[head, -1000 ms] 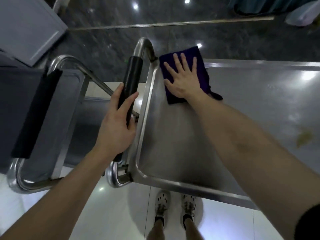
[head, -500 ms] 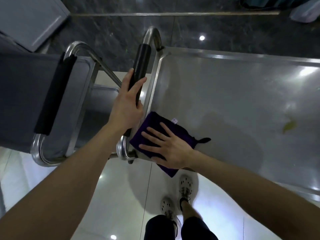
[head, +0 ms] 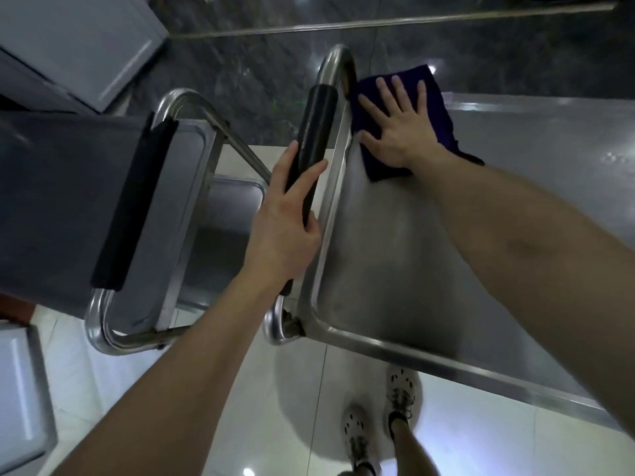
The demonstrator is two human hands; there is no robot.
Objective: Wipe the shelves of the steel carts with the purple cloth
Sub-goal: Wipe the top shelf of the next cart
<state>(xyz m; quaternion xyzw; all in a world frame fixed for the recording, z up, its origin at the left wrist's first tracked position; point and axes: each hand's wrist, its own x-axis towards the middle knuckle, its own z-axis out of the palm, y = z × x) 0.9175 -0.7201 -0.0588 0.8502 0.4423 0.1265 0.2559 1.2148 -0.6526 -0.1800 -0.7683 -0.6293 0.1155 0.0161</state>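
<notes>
The purple cloth [head: 436, 108] lies flat at the far left corner of the top shelf [head: 395, 255] of the steel cart in front of me. My right hand [head: 398, 128] presses on it with fingers spread straight. My left hand [head: 288, 225] grips the black padded handle [head: 314, 121] at the cart's left end, fingers curled round it. A second steel cart [head: 165, 207] with its own black handle stands just to the left.
A grey cabinet [head: 79, 39] stands at the far left. Dark marble floor lies beyond the carts, pale tiles under my feet [head: 378, 417]. Another grey unit [head: 20, 389] sits at the lower left edge.
My right hand slid the cloth from the shelf's near left corner back to the far left corner. My left hand stayed on the handle.
</notes>
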